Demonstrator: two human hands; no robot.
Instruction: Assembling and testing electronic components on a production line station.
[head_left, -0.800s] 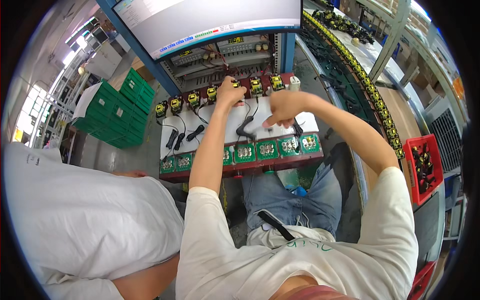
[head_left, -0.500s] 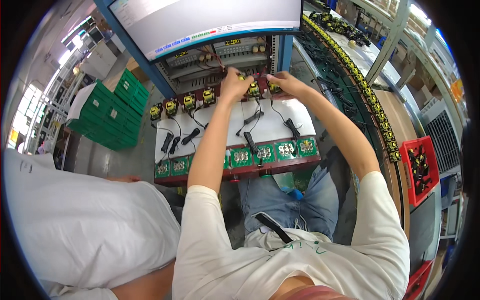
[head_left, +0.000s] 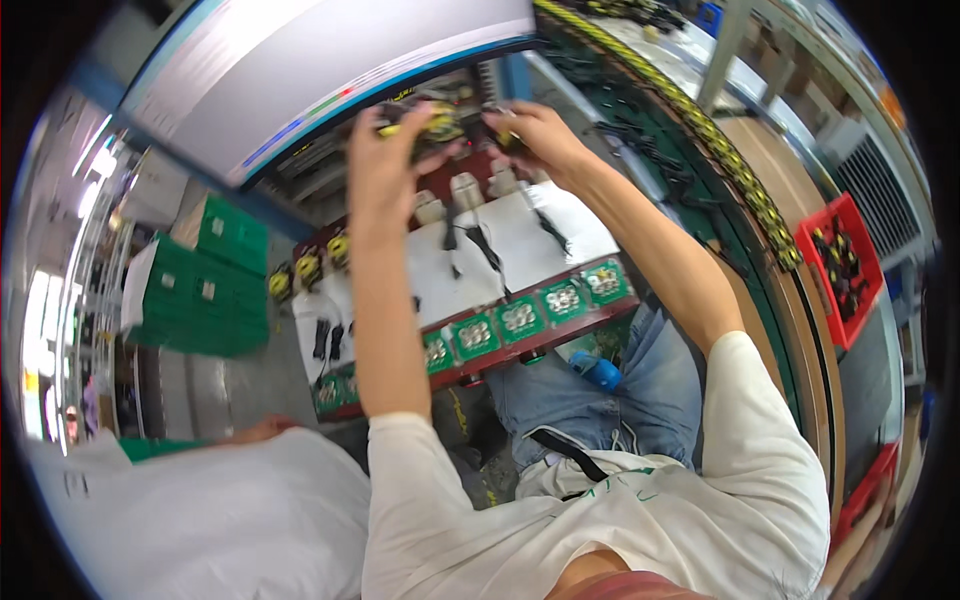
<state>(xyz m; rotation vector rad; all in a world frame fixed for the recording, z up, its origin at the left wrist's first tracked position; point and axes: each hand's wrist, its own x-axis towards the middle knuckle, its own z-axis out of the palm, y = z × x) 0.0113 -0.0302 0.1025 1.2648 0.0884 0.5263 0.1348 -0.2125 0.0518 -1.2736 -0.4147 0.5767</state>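
Note:
My left hand (head_left: 383,165), blurred, is raised over the back of a dark red test fixture with a white top panel (head_left: 500,225). Its fingers are closed around small yellow-and-black transformer boards (head_left: 437,122); how many is unclear. My right hand (head_left: 540,143) pinches another yellow-and-black board (head_left: 505,136) just to the right. Below the hands, pale sockets (head_left: 466,190) stand uncovered along the fixture's back edge. More yellow-and-black boards (head_left: 308,268) sit in the row at the left. Black cables (head_left: 482,245) lie across the white panel, and green circuit boards (head_left: 519,318) line its front.
A large monitor (head_left: 330,80) hangs behind the fixture. On the right runs a conveyor with a long row of yellow-and-black boards (head_left: 690,120), beside a red bin (head_left: 870,265) of parts. Green crates (head_left: 215,290) stand at left. Another person in white (head_left: 220,510) is close on my left.
Both hands have risen off the fixture's back row, the left one moving left with boards in it. Several boards at the row's right part are gone from their sockets. The view has tilted.

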